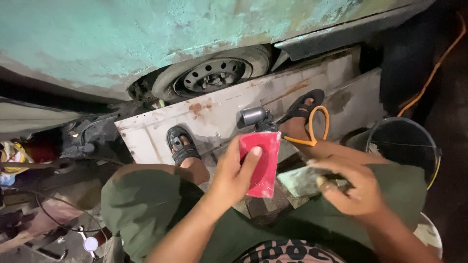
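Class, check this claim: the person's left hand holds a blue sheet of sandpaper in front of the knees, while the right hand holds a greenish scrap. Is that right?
Not quite. The head view shows the sheet of sandpaper in the left hand is red, not blue. The right hand does hold a greenish scrap.

No packages, labels, signs or screens show here.

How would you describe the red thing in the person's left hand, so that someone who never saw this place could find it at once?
Start at the worn turquoise vehicle body with its steel wheel, then come down past the pale rusty panel under the sandalled feet. Above the green-clad knees, the left hand holds a flat red sheet, thumb across its face. It is the only bright red, rectangular thing; the right hand holds a pale greenish piece.
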